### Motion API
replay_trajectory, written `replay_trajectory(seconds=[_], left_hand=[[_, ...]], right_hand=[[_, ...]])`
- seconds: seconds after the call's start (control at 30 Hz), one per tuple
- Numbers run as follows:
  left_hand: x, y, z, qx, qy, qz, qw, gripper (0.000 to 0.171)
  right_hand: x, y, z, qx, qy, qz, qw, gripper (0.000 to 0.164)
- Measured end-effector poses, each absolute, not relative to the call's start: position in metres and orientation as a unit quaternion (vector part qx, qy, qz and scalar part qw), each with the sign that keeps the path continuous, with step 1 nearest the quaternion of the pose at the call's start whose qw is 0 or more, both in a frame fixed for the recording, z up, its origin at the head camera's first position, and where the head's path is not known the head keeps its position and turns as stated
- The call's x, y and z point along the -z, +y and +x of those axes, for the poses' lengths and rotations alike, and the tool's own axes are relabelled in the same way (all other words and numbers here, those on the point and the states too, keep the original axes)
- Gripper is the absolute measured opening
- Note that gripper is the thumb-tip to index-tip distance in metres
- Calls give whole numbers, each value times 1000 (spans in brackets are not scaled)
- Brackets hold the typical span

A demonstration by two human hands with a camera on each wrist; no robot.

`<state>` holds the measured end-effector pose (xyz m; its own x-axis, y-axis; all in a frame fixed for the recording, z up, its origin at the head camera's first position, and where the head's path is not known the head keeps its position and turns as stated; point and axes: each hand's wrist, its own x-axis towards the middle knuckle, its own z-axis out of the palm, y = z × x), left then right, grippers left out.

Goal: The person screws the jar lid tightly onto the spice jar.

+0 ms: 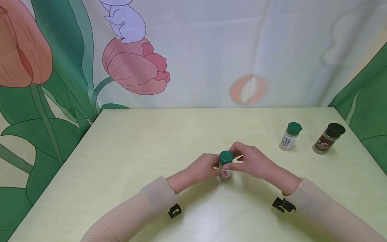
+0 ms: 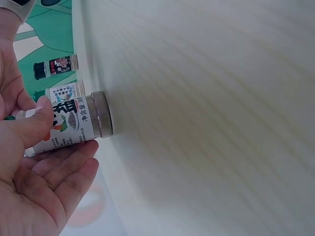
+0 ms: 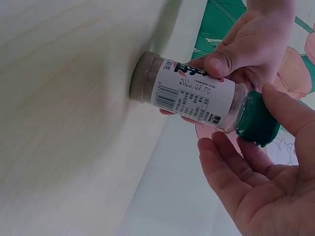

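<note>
both hands [image 1: 229, 164] curled, forearms converging inward

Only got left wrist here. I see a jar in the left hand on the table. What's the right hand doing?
Observer: Right hand is at the jar's green cap; thumb and fingers sit around the cap.
Operator: Jar upright?
Observer: Yes, the jar stands with its base on the table; left hand grips its body.
Operator: Anything on the label's far side?
Observer: Right wrist shows a barcode and small print.
Operator: The other two jars, what caps?
Observer: The white-labelled jar has a green cap, the dark spice jar a black one.
</note>
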<state>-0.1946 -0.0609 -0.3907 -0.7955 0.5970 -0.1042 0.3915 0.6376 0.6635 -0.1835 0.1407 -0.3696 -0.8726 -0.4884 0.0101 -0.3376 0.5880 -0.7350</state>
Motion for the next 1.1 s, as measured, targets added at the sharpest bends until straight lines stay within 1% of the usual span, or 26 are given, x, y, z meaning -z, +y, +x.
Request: replay_trajectory(seconds=[0.1,0.17,0.3,0.4,0.5,0.7,1.1], left_hand=[[391,-61,-195,-323,891,278,158,22],[391,-61,-195,-324,890,278,159,23],[391,-60,-195,-324,890,277,161,26],[391,-60,-195,-326,890,272,165,26],[391,-60,-195,-327,889,272,167,25],[391,-60,-195,-322,890,275,166,24],[391,-59,-196,-316,893,278,161,24]], right_hand=[[369,142,-184,378,888,-241,101,33],[369,144,-186,370,887,-252,110,40],[365,150,-191,385,867,-279,149,59],[362,153,-195,408,846,-291,180,64],[360,155,-197,419,834,-300,195,62],[362,154,-200,424,826,-307,206,57],[366,154,-200,431,826,-305,196,50]])
